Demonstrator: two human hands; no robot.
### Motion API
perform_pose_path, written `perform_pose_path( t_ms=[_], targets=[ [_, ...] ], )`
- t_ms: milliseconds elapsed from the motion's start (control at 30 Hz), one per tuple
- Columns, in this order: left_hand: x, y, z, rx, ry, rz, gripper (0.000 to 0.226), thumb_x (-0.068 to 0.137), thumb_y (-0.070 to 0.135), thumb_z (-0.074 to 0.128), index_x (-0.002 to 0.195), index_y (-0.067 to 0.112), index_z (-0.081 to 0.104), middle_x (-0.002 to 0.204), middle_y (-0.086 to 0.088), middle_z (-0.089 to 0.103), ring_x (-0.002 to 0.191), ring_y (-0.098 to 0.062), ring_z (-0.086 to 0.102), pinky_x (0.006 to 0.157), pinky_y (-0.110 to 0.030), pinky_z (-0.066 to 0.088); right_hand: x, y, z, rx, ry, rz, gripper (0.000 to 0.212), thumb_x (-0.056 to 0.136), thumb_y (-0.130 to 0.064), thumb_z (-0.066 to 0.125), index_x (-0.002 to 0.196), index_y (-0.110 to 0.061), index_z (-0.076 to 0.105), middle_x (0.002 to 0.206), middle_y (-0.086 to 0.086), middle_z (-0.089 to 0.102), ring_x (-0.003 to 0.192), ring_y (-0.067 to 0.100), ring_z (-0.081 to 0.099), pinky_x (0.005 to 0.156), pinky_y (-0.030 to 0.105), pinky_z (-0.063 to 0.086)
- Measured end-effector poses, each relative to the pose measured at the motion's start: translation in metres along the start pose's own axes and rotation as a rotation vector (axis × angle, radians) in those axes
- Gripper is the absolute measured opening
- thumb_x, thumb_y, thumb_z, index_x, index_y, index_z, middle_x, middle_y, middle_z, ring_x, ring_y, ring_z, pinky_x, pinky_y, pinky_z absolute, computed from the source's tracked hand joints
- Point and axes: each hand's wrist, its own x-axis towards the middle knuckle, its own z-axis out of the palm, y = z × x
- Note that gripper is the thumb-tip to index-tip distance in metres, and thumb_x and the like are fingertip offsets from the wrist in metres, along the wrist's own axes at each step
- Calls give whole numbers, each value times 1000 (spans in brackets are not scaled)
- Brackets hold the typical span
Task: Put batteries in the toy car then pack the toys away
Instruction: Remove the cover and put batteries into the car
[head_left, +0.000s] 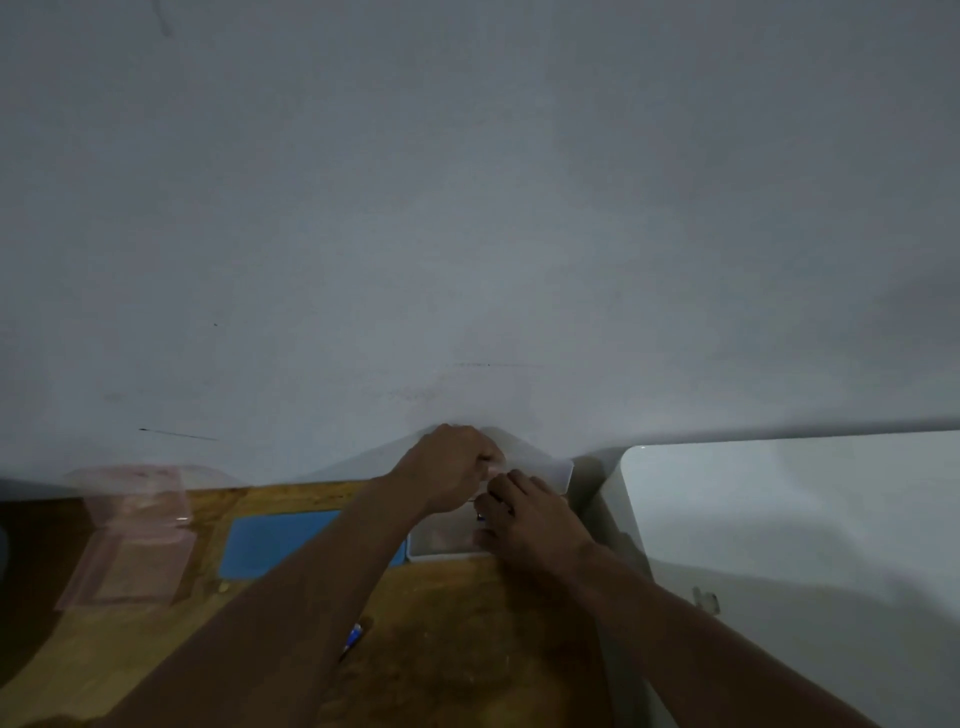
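Observation:
Both my hands meet over a white plastic box (441, 555) at the back of the wooden table, against the wall. My left hand (451, 467) is closed on the box's raised white lid (553, 470). Just to the right, my right hand (524, 519) lies palm down over the box's opening with its fingers curled. A small blue bit (480, 516) shows under the fingertips. What is inside the box is hidden, and no toy car or batteries can be made out. The picture is dim and blurred.
A blue mat (270, 543) lies left of the box. Further left is a clear pink plastic bag (132, 540). A blue-tipped tool (353, 636) rests on the table (467, 649) near my left forearm. A large white unit (789, 525) stands at the right.

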Motion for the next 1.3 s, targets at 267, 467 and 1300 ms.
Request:
perform_pose_path(
  t_ms=[267, 467, 1300],
  targets=[
    [-6, -1, 1, -66, 6, -11, 29, 100, 18, 54, 125, 11, 65, 128, -7, 65, 114, -22, 60, 96, -27, 43, -25, -6, -13, 119, 164, 211, 37, 91, -43, 37, 99, -20, 65, 102, 1, 66, 92, 18, 61, 80, 37, 57],
    [-22, -1, 5, -35, 42, -13, 30, 100, 17, 52, 128, 15, 64, 130, -8, 63, 114, -25, 60, 99, -34, 47, -49, -5, -40, 519, 370, 673, 43, 94, -40, 52, 134, -35, 36, 130, -6, 39, 113, 10, 47, 91, 30, 53],
    [-93, -36, 49, 313, 178, 46, 49, 99, 13, 49, 147, 23, 42, 150, -5, 39, 138, -22, 35, 112, -30, 34, -74, -17, -29, 197, -19, 581, 41, 80, -29, 75, 117, -15, 63, 126, 8, 62, 108, 25, 63, 92, 36, 52]
  ],
)
